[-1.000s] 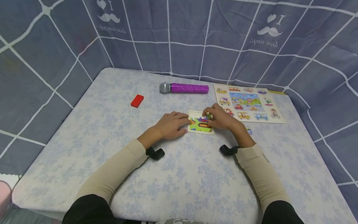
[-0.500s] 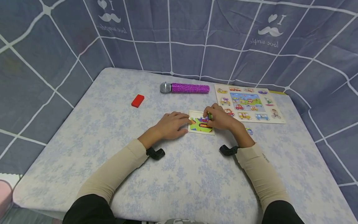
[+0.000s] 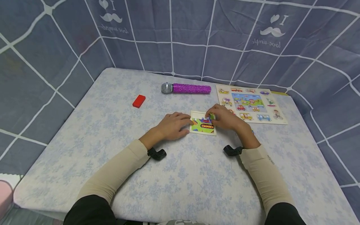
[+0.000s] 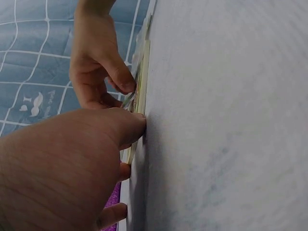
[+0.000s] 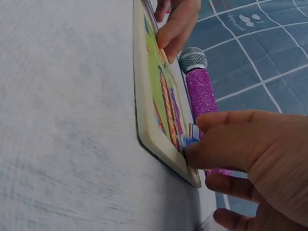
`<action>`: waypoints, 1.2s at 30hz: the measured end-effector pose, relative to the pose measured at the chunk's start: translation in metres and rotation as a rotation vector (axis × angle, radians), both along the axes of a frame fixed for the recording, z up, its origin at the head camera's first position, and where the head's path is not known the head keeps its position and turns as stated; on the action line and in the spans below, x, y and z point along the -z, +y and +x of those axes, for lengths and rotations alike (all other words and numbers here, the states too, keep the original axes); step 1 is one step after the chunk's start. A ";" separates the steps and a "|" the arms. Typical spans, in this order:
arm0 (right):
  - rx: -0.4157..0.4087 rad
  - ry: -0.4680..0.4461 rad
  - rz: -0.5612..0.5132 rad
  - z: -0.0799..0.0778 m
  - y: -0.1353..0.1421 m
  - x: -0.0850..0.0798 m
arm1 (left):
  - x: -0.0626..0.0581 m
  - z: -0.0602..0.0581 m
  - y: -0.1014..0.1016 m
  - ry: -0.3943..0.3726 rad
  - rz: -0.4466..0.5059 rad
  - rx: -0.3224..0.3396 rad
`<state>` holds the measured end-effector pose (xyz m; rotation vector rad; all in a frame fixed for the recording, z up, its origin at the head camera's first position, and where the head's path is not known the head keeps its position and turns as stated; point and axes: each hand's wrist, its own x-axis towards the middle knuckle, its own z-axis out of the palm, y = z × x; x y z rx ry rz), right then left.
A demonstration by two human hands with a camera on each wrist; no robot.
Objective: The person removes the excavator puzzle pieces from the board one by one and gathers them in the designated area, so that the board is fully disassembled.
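A small wooden jigsaw puzzle with a pale frame (image 3: pixel 202 133) lies flat on the table, showing a tracked vehicle on green ground. My left hand (image 3: pixel 172 126) rests at its left edge, fingertips on the puzzle and thumb by the lower left corner. In the right wrist view, left fingers (image 5: pixel 177 31) touch its top. At the upper right of the frame, my right hand (image 3: pixel 225 117) pinches a small puzzle piece (image 3: pixel 211 117) between thumb and forefinger. The right wrist view shows this piece (image 5: pixel 191 134) tilted above the frame, partly covered by fingers.
A purple glittery microphone (image 3: pixel 191 88) lies behind the puzzle. To the left is a red block (image 3: pixel 139 101). A larger vehicle puzzle board (image 3: pixel 267 117) lies at the back right, close to my right hand. A grid-patterned curtain (image 3: pixel 191 59) borders the table.
My right hand has shifted slightly right and turned, showing more of the pinched piece. The right forearm now covers most of a small loose piece behind it. My left hand stays in place.
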<state>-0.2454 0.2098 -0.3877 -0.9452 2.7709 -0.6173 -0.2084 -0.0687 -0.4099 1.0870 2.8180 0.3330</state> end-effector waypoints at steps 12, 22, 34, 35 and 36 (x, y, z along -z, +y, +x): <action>-0.024 0.032 0.004 0.002 0.007 -0.007 | 0.000 -0.002 0.003 -0.005 0.000 0.004; 0.101 0.237 -0.143 0.011 0.046 -0.023 | 0.003 -0.001 0.005 0.002 -0.012 0.019; 0.285 0.128 -0.088 0.063 0.152 -0.020 | 0.004 -0.001 0.000 -0.010 -0.001 -0.005; 0.299 0.113 -0.087 0.067 0.158 -0.017 | 0.004 -0.001 0.000 -0.012 0.003 -0.007; 0.313 0.094 -0.089 0.071 0.162 -0.015 | 0.004 -0.002 -0.001 -0.012 0.005 -0.010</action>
